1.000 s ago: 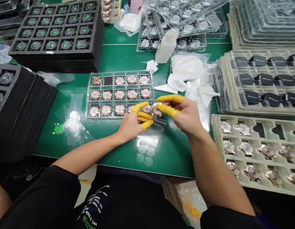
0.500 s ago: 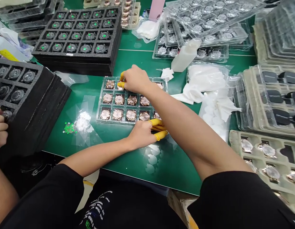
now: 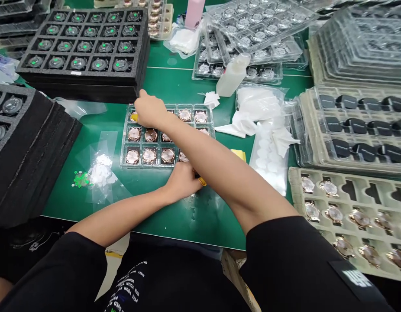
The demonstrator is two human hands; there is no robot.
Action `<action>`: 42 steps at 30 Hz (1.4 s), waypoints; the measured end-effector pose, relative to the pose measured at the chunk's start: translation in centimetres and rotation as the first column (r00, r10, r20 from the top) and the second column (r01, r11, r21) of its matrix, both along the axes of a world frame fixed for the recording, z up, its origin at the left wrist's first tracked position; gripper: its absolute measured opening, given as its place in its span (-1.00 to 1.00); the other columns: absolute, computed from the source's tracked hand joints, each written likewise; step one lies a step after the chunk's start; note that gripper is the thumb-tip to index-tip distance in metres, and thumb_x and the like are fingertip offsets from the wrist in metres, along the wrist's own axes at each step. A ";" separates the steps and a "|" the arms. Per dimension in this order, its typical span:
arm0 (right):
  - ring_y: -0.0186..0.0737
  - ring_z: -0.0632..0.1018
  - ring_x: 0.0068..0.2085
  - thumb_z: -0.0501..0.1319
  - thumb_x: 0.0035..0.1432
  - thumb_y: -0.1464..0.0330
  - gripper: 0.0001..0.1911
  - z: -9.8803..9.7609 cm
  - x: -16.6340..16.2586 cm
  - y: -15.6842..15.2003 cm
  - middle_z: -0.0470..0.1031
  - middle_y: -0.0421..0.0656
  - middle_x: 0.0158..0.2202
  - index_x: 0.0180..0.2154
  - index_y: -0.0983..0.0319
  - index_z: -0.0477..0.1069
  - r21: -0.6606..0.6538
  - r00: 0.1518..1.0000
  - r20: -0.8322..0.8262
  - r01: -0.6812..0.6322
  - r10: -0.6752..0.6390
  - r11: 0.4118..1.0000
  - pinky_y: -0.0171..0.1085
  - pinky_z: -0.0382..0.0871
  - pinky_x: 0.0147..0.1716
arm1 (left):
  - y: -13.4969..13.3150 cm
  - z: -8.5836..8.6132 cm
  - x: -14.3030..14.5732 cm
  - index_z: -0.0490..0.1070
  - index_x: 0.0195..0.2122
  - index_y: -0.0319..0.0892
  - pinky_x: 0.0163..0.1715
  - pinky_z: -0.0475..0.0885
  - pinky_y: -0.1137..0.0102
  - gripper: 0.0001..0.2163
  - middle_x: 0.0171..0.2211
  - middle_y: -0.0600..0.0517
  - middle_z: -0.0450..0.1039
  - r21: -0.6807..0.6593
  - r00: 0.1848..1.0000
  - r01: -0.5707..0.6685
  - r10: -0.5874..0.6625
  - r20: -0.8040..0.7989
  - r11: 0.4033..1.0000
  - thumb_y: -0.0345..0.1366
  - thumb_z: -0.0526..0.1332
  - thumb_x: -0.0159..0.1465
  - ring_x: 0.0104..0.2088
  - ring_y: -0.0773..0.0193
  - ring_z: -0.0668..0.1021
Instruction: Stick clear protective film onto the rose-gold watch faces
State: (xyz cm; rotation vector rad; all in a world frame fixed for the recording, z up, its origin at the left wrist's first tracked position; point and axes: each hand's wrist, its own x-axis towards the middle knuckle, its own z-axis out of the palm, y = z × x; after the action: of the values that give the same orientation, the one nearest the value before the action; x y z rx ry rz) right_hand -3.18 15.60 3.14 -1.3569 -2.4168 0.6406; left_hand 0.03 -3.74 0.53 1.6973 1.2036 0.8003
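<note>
A clear plastic tray [image 3: 123, 161] of rose-gold watch heads lies in front of me. My right hand [image 3: 150, 110] reaches across to its far left corner. Its fingers, with a yellow finger cot showing, are closed at the watch head in that corner compartment, which they mostly cover. My left hand [image 3: 182, 182] is at the tray's near edge, its fingers curled. My right forearm covers most of them, and what they hold is hidden. Other watch heads [image 3: 149, 155] sit face up in the near and middle rows.
Left of the tray lie clear film pieces [image 3: 103, 167] and small green dots [image 3: 81, 178]. Black foam trays [image 3: 140, 65] of watches stand behind and left. A white bottle [image 3: 233, 76], tissues [image 3: 241, 123] and a yellow piece [image 3: 238, 154] lie right, beside stacked watch trays [image 3: 294, 182].
My right hand has moved left, from the second compartment of the tray's far row to the corner one. My view has turned right. The left hand stays at the near edge, its fingers now more hidden.
</note>
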 end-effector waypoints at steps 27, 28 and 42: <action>-0.47 0.18 -0.66 0.67 -0.36 0.15 -0.15 2.0 20.9 -15.2 0.35 -0.45 -0.61 -0.04 0.15 0.35 -0.728 0.574 -0.562 -0.002 -0.596 0.685 -0.37 -0.14 -0.66 | 2.8 0.7 -1.6 0.52 0.12 -0.15 -0.14 0.66 0.37 -0.33 -0.23 0.01 0.68 -0.198 0.927 0.030 0.047 0.373 0.980 -0.29 0.59 -0.06 -0.24 0.25 0.72; -0.48 0.17 -0.66 0.67 -0.36 0.15 -0.15 1.9 20.8 -15.1 0.34 -0.47 -0.63 -0.04 0.15 0.34 -0.730 0.574 -0.564 -0.009 -0.594 0.684 -0.38 -0.14 -0.67 | 2.8 0.6 -1.6 0.53 0.11 -0.15 -0.16 0.65 0.38 -0.34 -0.23 0.01 0.68 -0.186 0.933 0.027 0.042 0.357 0.982 -0.28 0.59 -0.07 -0.25 0.27 0.71; -0.21 0.43 -0.37 0.35 0.15 0.24 -0.67 -0.4 24.2 -12.9 0.50 -0.18 -0.38 -0.05 0.18 0.58 -0.186 0.745 -0.418 0.490 -0.520 0.852 -0.17 0.29 -0.30 | 2.7 0.8 -1.5 0.58 0.04 -0.17 -0.17 0.66 0.42 -0.45 -0.28 0.04 0.65 -0.196 0.948 -0.079 0.134 0.288 0.977 -0.31 0.56 -0.03 -0.29 0.33 0.68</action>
State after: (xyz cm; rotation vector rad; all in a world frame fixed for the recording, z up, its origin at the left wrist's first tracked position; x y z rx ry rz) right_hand 20.97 2.73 2.76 -1.5848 -1.5712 0.7786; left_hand -1.50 -1.09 1.32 1.3162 1.1260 0.9460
